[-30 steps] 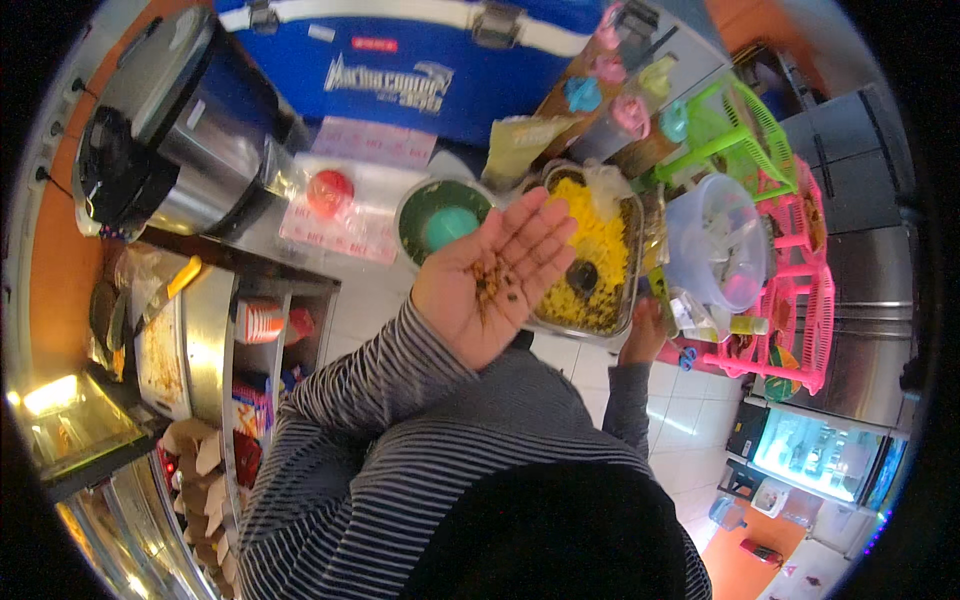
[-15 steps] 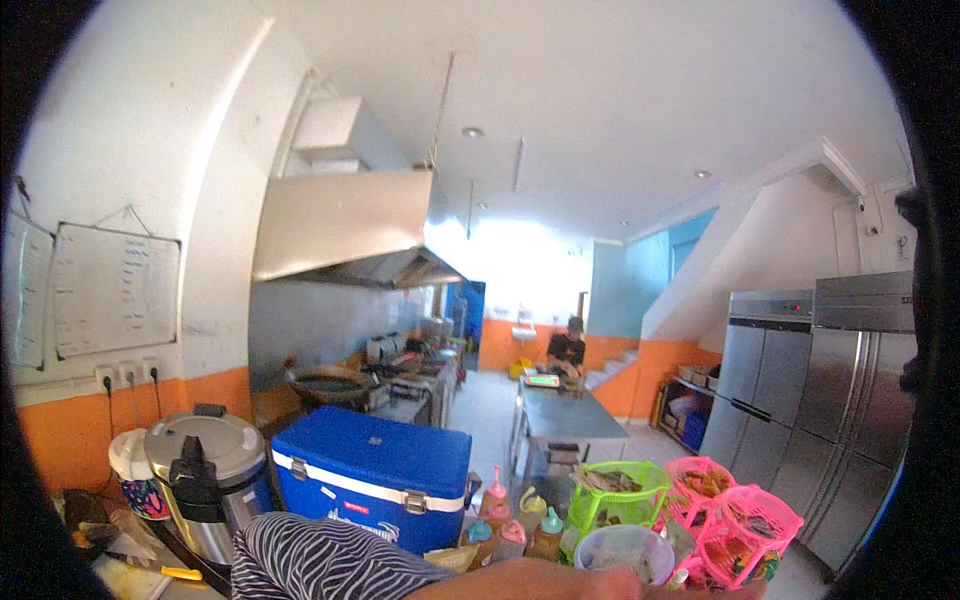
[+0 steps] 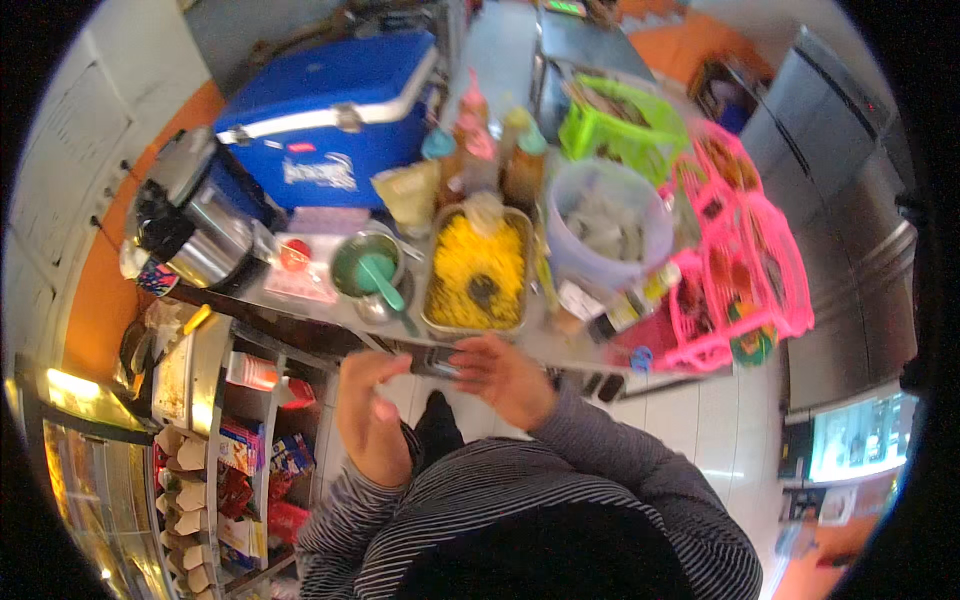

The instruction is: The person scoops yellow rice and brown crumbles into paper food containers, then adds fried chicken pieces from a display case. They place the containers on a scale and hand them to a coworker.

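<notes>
L hand (image 3: pixel 372 418) is hovering, fingers apart, looking empty; R hand (image 3: pixel 512 385) is half-curling, can't tell if pinching anything. Metal tray (image 3: pixel 475 329) w/ yellow shreds (image 3: pixel 480 248) is sitting just beyond both, prob. for reach; teal spoon (image 3: pixel 383 286) is pointing its handle handward.

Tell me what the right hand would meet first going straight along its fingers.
Pointing left, the right hand would probably meet the dark rectangular object beside it first, before the left hand; blur leaves the depth unclear.
</notes>
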Tool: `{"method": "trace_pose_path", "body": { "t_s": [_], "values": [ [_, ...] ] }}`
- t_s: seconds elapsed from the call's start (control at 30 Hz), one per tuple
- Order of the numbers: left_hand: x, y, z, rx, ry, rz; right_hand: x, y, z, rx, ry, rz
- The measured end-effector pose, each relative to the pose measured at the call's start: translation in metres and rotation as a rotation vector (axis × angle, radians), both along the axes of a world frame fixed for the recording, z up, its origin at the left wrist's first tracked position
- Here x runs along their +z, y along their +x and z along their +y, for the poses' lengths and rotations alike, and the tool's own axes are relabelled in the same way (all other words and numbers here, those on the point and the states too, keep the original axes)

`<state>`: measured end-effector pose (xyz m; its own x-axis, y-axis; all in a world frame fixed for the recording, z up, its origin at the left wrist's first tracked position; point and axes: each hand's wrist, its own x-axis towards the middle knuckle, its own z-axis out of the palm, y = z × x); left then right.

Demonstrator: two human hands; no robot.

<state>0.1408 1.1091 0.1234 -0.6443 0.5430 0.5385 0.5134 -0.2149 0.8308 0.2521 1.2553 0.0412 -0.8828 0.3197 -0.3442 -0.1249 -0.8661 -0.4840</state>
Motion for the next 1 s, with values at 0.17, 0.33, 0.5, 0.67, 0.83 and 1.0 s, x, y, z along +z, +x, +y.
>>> {"method": "trace_pose_path", "body": {
  "t_s": [0.17,0.33,0.5,0.67,0.83,1.0],
  "values": [
    [-0.112,0.046,-0.019,0.388,-0.848,1.169,0.026,-0.004,-0.086,0.225,0.390,0.118],
    [-0.156,0.002,-0.058,0.305,-1.266,0.626,0.011,0.012,-0.097,-0.026,1.447,0.743],
    [-0.101,0.014,-0.118,0.066,0.158,-0.883,-0.100,-0.032,-0.125,0.515,1.430,0.301],
    [-0.163,0.059,-0.169,0.286,-0.687,0.983,-0.090,-0.013,-0.187,0.417,-0.053,0.299],
    [-0.249,0.015,-0.250,0.640,-1.399,0.172,-0.020,0.062,-0.141,0.443,0.483,0.670],
    [-0.270,0.063,-0.372,0.911,-0.592,-0.490,-0.044,0.151,-0.081,0.088,1.018,0.132]
  ]
}}
